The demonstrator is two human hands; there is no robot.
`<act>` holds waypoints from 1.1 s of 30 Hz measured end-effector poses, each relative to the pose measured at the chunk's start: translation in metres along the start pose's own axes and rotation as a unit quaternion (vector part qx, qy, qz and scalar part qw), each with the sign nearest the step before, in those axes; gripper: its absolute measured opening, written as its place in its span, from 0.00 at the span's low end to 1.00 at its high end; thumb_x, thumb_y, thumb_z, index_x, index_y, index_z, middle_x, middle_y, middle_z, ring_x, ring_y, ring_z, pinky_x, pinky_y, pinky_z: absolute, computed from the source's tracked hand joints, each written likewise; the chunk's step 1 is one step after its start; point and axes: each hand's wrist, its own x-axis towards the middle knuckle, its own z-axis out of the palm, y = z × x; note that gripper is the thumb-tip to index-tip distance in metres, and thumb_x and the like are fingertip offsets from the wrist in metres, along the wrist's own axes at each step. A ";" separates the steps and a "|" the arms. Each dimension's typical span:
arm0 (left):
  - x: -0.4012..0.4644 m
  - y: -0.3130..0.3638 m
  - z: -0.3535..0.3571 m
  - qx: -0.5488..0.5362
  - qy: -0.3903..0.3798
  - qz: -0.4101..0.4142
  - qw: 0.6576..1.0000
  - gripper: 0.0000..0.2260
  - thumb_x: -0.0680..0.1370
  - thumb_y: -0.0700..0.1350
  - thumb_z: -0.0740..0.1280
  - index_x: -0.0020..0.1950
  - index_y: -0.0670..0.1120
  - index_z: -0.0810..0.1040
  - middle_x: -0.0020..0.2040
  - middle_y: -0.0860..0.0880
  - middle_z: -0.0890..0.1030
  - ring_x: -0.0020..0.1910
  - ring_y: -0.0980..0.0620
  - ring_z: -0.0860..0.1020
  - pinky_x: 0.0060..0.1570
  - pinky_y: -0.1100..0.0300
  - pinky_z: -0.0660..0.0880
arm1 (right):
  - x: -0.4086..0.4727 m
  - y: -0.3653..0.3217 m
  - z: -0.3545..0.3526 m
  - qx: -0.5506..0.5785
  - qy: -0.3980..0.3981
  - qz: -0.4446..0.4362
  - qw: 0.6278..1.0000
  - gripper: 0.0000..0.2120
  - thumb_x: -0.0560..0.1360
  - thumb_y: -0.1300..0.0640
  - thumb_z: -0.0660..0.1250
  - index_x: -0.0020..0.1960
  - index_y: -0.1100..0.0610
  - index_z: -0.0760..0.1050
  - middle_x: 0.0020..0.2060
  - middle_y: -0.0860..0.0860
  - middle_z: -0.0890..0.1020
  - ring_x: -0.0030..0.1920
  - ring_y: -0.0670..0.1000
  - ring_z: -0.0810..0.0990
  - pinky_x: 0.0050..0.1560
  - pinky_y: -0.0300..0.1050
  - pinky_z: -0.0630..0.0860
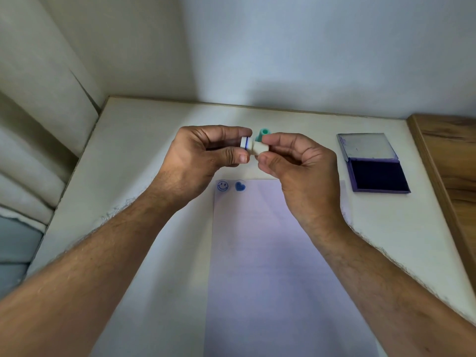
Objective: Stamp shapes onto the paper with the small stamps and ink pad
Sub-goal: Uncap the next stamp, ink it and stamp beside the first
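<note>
Both my hands hold a small white stamp (255, 148) above the top edge of the paper (273, 266). My left hand (206, 153) pinches its end with the blue ring; my right hand (296, 163) grips the white body. I cannot tell whether the two parts are joined or coming apart. A teal stamp (262, 134) stands on the table just behind my fingers, partly hidden. The paper bears a blue smiley print (222, 186) and a blue heart print (240, 186) at its top left. The open ink pad (378, 177) lies to the right.
The white table (128, 176) meets the wall at the back and a cushioned surface at the left. A wooden panel (448, 161) borders the right side, right of the ink pad's raised lid (365, 145).
</note>
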 end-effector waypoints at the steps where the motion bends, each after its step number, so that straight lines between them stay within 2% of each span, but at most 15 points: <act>1: 0.000 0.000 0.000 0.000 0.000 0.000 1.000 0.15 0.71 0.32 0.74 0.52 0.49 0.84 0.43 0.51 0.88 0.46 0.51 0.85 0.52 0.59 0.81 | 0.000 0.000 -0.001 0.008 -0.001 0.004 1.000 0.12 0.71 0.68 0.72 0.48 0.52 0.83 0.40 0.48 0.87 0.44 0.49 0.86 0.50 0.50 0.83; 7: -0.001 -0.003 0.001 -0.002 -0.002 -0.010 1.000 0.15 0.70 0.32 0.74 0.54 0.46 0.84 0.43 0.51 0.88 0.44 0.54 0.85 0.48 0.63 0.80 | 0.001 0.000 -0.003 0.030 -0.008 0.019 0.999 0.11 0.71 0.68 0.73 0.50 0.57 0.84 0.40 0.49 0.87 0.44 0.52 0.87 0.47 0.48 0.83; 12: -0.002 -0.003 0.000 0.003 -0.009 -0.011 1.000 0.16 0.68 0.33 0.75 0.53 0.46 0.84 0.42 0.51 0.88 0.43 0.56 0.85 0.46 0.66 0.79 | 0.002 0.002 -0.003 0.050 -0.021 0.053 0.997 0.09 0.72 0.69 0.71 0.51 0.61 0.83 0.41 0.56 0.86 0.41 0.54 0.87 0.44 0.46 0.83; 14: -0.002 -0.003 -0.001 0.004 -0.011 -0.011 1.000 0.16 0.66 0.36 0.76 0.52 0.47 0.84 0.42 0.51 0.88 0.43 0.57 0.85 0.47 0.67 0.79 | 0.002 0.001 -0.002 0.068 -0.023 0.072 0.995 0.09 0.73 0.69 0.71 0.51 0.62 0.83 0.42 0.58 0.86 0.41 0.56 0.87 0.43 0.45 0.83; 16: -0.002 -0.003 -0.001 0.005 -0.009 -0.005 1.000 0.16 0.64 0.39 0.76 0.51 0.48 0.85 0.44 0.49 0.88 0.44 0.55 0.85 0.48 0.65 0.79 | 0.001 0.000 -0.001 0.096 -0.024 0.097 0.990 0.08 0.73 0.68 0.70 0.51 0.63 0.82 0.42 0.59 0.86 0.41 0.57 0.87 0.43 0.45 0.83; 21: -0.002 -0.004 0.002 0.008 -0.002 0.010 1.000 0.16 0.63 0.40 0.77 0.51 0.47 0.84 0.45 0.45 0.87 0.46 0.51 0.86 0.51 0.60 0.80 | 0.002 -0.002 0.000 0.172 -0.023 0.156 0.972 0.06 0.74 0.67 0.69 0.50 0.63 0.82 0.41 0.59 0.86 0.42 0.56 0.87 0.43 0.44 0.83; 26: -0.004 -0.004 0.002 0.012 0.003 0.023 1.000 0.17 0.64 0.42 0.77 0.52 0.47 0.84 0.46 0.48 0.88 0.48 0.49 0.86 0.56 0.54 0.80 | 0.006 -0.003 -0.001 0.212 -0.030 0.183 0.960 0.06 0.75 0.67 0.68 0.50 0.64 0.82 0.43 0.59 0.86 0.42 0.55 0.87 0.43 0.42 0.82; 30: -0.004 -0.004 0.003 0.026 0.020 0.014 0.999 0.25 0.62 0.44 0.78 0.59 0.49 0.81 0.52 0.52 0.86 0.53 0.54 0.85 0.58 0.59 0.79 | 0.010 -0.007 -0.002 0.160 -0.011 0.142 0.977 0.07 0.73 0.67 0.71 0.51 0.62 0.81 0.43 0.61 0.85 0.41 0.57 0.87 0.41 0.44 0.82; 33: -0.001 -0.006 0.002 0.025 0.043 0.001 0.999 0.27 0.63 0.44 0.78 0.61 0.54 0.80 0.56 0.54 0.84 0.57 0.57 0.83 0.62 0.58 0.77 | 0.016 -0.009 -0.010 -0.020 0.043 0.065 0.997 0.07 0.72 0.63 0.74 0.49 0.57 0.81 0.41 0.55 0.86 0.34 0.54 0.86 0.35 0.47 0.83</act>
